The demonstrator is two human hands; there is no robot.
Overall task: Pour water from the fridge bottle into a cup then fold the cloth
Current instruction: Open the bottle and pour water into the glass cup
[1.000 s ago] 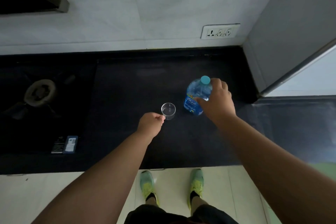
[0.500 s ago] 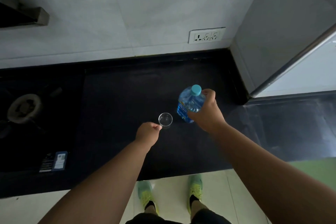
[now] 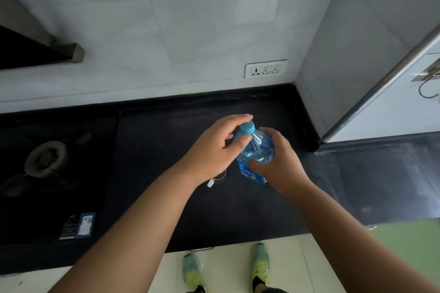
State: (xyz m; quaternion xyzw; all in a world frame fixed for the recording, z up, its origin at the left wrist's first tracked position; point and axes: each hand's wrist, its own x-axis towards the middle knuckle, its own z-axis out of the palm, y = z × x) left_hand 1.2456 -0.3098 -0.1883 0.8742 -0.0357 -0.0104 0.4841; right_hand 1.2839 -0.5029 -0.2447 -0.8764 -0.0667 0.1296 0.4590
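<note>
Bottle [image 3: 256,150] upright on desk [image 3: 154,150], long axis vertical | cap [image 3: 247,127] at its top | right hand [image 3: 277,162] wraps bottle's body | left hand [image 3: 214,147] nearer cap, fingers spread around it, grip unclear | cup [image 3: 220,177] beside bottle, mostly hidden under left wrist.

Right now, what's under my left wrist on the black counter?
Under the left hand, part of the clear cup's rim and its small white tag show on the black counter. The wrist covers the rest, so its contents cannot be seen.
</note>
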